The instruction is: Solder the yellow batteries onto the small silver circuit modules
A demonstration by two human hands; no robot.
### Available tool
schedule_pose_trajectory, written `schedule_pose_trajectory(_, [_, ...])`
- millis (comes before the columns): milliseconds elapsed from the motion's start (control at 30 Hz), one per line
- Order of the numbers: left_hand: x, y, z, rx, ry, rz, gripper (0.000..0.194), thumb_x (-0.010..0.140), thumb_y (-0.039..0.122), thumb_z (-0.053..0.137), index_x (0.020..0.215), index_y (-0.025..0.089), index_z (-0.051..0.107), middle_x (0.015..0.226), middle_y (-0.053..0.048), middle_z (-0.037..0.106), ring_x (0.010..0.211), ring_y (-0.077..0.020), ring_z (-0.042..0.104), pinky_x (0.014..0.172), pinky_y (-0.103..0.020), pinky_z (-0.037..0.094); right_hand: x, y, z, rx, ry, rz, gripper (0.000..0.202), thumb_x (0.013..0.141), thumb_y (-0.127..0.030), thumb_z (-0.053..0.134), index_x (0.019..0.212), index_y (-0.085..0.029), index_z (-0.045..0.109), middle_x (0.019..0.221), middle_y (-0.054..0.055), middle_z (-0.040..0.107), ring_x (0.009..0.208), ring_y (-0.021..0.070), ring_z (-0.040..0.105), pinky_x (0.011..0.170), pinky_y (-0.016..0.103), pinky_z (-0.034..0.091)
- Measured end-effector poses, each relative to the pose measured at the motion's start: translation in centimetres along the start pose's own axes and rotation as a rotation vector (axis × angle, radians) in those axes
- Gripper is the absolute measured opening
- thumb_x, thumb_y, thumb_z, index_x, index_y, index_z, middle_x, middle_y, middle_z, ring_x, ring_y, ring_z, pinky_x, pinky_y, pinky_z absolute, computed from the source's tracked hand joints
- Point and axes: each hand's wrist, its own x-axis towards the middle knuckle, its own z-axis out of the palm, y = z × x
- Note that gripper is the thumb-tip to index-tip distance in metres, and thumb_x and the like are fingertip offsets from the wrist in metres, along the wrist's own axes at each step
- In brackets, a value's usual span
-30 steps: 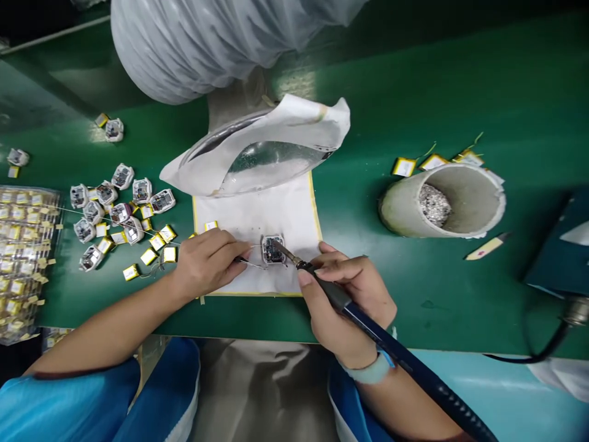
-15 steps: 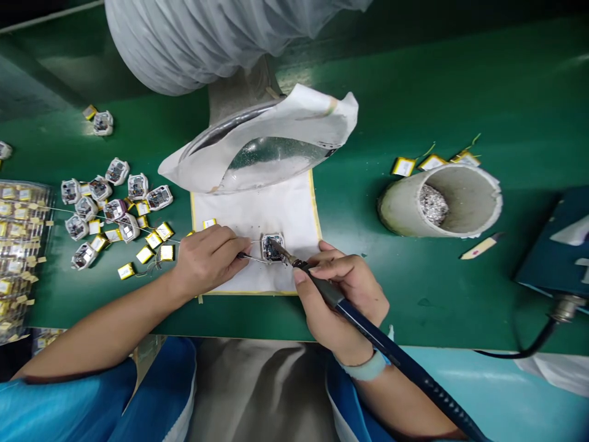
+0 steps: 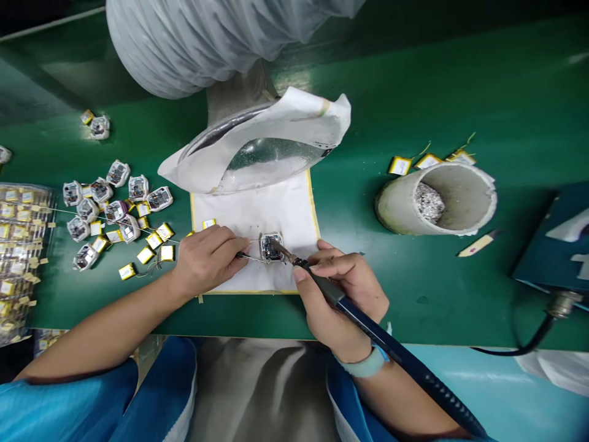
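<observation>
A small square circuit board in a white housing [image 3: 271, 247] lies on a white sheet with yellow edges [image 3: 239, 212]. From the right, my right hand [image 3: 343, 298] grips a soldering iron [image 3: 363, 322], whose metal tip reaches the board. To the left of the board, my left hand [image 3: 207, 258] is closed around a thin dark tool [image 3: 243, 255], which looks like tweezers and points at the housing. A thin wire runs from the left past my left fingers toward the board. The exact contact at the tip is too small to make out.
White housings [image 3: 138, 187] and yellow-edged batteries [image 3: 146, 255] lie at the left, beside a clear tray [image 3: 18, 258]. A clear hood [image 3: 276, 162] overhangs the sheet. A grey cup [image 3: 400, 205] and a blue box [image 3: 552, 245] stand right.
The view has shifted slightly, so the cup and the box appear a little further left. Both hands keep their hold, with the iron's tip still at the board.
</observation>
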Motion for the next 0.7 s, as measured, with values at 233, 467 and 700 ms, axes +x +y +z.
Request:
schedule_pose_trajectory(233, [-0.28,-0.02,0.01,0.005,-0.034,-0.005,0.01,0.103,0.017,0.073,0.11,0.024,0.073,0.085,0.0,0.075,0.074,-0.0155,0.071,0.069,-0.03,0.057,0.01,0.18,-0.2,-0.019,-0.045,-0.033,0.022,0.091,-0.022,0.083,0.092,-0.029,0.061,0.08,-0.006,0.072,0.071,0.0191,0.076,0.111,0.057,0.068])
schedule_pose_trajectory(467, [-0.36,0.01,0.02,0.01,-0.031,-0.004,0.011,0.102,0.017,0.073,0.11,0.025,0.072,0.084,0.001,0.075,0.074,-0.0156,0.071,0.069,-0.03,0.057,0.14,0.17,-0.41,-0.031,-0.067,-0.05,0.023,0.091,-0.02,0.082,0.093,-0.029,0.06,0.08,-0.006,0.072,0.072,0.0196,0.077,0.11,0.056,0.069])
schedule_pose_trajectory(700, [0.1,-0.19,-0.35,0.049,0.018,-0.058,0.008,0.102,0.017,0.072,0.106,0.024,0.073,0.085,0.0,0.074,0.074,-0.0147,0.071,0.069,-0.028,0.057,0.22,0.06,-0.31,-0.044,-0.077,-0.071,0.023,0.091,-0.021,0.082,0.092,-0.029,0.06,0.078,-0.006,0.072,0.072,0.0197,0.077,0.109,0.056,0.069])
